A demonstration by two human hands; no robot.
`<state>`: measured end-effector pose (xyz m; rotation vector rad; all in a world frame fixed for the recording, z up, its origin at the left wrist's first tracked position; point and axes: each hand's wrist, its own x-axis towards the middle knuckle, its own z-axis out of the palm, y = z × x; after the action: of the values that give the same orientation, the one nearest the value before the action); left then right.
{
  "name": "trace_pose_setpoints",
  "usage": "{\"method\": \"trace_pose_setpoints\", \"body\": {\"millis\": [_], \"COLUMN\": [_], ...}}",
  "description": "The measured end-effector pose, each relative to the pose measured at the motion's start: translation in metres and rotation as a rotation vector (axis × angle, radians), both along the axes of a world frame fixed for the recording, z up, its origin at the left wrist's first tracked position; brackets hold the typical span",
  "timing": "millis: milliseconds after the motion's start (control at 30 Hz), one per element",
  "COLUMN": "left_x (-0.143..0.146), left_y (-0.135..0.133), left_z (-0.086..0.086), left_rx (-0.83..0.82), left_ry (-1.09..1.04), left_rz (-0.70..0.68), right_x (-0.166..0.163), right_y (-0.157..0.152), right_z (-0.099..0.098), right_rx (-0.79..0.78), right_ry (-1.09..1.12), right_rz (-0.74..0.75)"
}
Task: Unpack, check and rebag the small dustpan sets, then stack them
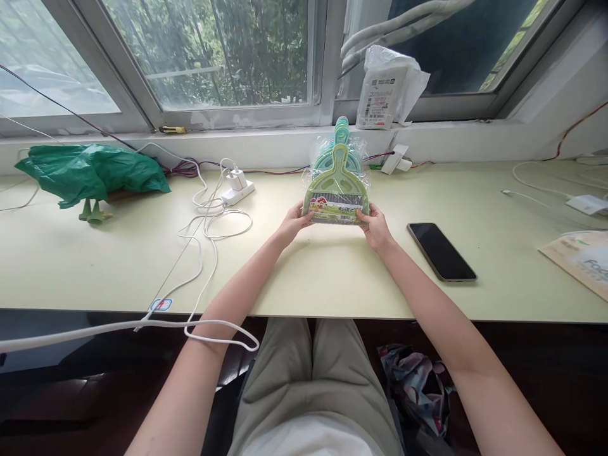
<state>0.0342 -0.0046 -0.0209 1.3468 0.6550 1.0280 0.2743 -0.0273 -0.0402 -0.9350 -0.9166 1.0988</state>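
A light-green mini dustpan and brush set (338, 180) in clear plastic wrap stands upright near the back of the table, its looped handle pointing up. A printed label runs across its dark bristles. My left hand (293, 225) is closed on its lower left corner, thumb in front. My right hand (375, 226) grips the lower right corner the same way. Directly behind it are several teal looped handles (341, 129) of similar wrapped sets, mostly hidden by the front one.
White cables (209, 218) and a power strip (239, 192) lie left of my hands. Further left is a green plastic bag (95, 170). A phone (441, 252) lies to the right, with a paper packet (579, 256) beyond. A wrapped white package (384, 92) leans by the window.
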Motion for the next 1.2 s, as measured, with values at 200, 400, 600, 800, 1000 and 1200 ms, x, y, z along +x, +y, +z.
{"method": "trace_pose_setpoints", "body": {"millis": [200, 400, 600, 800, 1000, 1200], "left_x": [0.003, 0.009, 0.01, 0.01, 0.003, -0.007], "left_y": [0.002, 0.006, 0.007, 0.007, 0.016, 0.017], "left_z": [-0.003, -0.013, -0.018, -0.016, -0.021, -0.019], "left_rx": [-0.042, 0.011, 0.041, 0.006, 0.122, 0.307], "left_ry": [0.096, 0.185, 0.185, 0.174, 0.302, 0.556], "left_rz": [0.122, 0.249, 0.255, 0.259, 0.339, 0.457], "right_x": [0.004, -0.002, -0.006, -0.002, -0.003, -0.001], "right_y": [-0.001, -0.002, -0.003, -0.001, 0.001, 0.006], "right_z": [0.002, -0.003, -0.005, -0.004, -0.006, -0.013], "right_rx": [-0.016, 0.09, 0.111, 0.084, 0.134, 0.181], "right_ry": [-0.175, -0.403, -0.528, -0.375, -0.415, -0.593], "right_rz": [0.035, 0.036, -0.058, 0.033, 0.105, 0.001]}}
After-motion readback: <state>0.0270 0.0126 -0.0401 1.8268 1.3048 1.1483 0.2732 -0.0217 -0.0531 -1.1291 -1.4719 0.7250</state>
